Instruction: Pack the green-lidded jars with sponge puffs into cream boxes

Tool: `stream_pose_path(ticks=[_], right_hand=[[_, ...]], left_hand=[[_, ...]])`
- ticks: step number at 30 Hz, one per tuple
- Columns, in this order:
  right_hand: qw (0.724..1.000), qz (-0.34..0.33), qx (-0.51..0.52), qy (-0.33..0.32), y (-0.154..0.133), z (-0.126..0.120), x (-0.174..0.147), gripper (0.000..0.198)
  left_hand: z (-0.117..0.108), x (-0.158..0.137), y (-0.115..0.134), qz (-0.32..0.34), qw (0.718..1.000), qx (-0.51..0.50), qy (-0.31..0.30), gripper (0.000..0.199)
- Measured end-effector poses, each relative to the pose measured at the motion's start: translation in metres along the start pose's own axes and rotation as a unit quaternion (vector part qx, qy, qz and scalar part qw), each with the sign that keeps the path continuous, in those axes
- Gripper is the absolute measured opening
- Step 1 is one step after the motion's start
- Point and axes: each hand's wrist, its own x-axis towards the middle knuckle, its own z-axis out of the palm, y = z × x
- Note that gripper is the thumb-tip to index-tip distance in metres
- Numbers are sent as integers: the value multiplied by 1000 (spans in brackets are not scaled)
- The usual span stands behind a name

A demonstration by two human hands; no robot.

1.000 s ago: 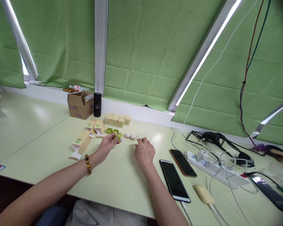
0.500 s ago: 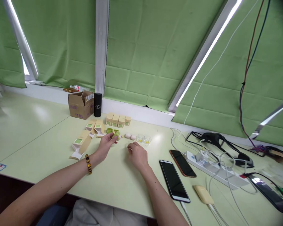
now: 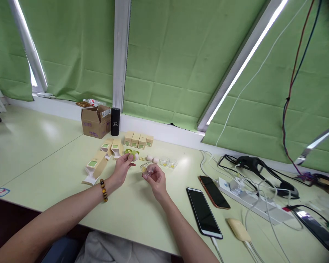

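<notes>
Near the middle of the table, my left hand (image 3: 122,168) grips a small rounded green and whitish item (image 3: 133,156); its exact kind is too small to make out. To the right, the fingers of my right hand (image 3: 157,181) pinch a clear plastic shell (image 3: 146,168), tilted above the tabletop. Green pieces (image 3: 128,151) lie just behind my left hand. Beyond both hands is a row of pale pink rounded pieces (image 3: 152,159), and two clear plastic cups (image 3: 168,163) with yellow inside stand at its right end.
Opened small cartons (image 3: 96,164) lie left of my hands, with several closed ones (image 3: 138,140) behind. Farther back are a cardboard box (image 3: 95,122) and a black tumbler (image 3: 115,122). Two phones (image 3: 204,212), a power strip (image 3: 252,201) and tangled cables occupy the right.
My right hand has turned and moved slightly left, and the clear plastic shell now shows raised in its fingers. My left hand keeps its green and whitish item. The view has shifted slightly.
</notes>
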Motion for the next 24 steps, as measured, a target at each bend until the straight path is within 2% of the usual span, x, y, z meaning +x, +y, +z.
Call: stream_pose_path(ticks=[4, 8, 14, 20, 24], right_hand=[[997, -53, -56, 25, 3, -1, 1, 32], [993, -70, -84, 39, 2, -2, 1, 25], [996, -58, -71, 13, -2, -1, -2, 19], [999, -21, -17, 25, -5, 5, -2, 35], [999, 7, 20, 35, -2, 3, 2, 33]], left_hand=[[0, 0, 0, -1, 1000, -3, 0, 35], [1, -1, 2, 2, 1000, -5, -6, 34], [2, -2, 1, 0, 1000, -2, -9, 33], [2, -2, 1, 4, 1000, 2, -16, 33], [3, -3, 3, 3, 1000, 5, -16, 34]])
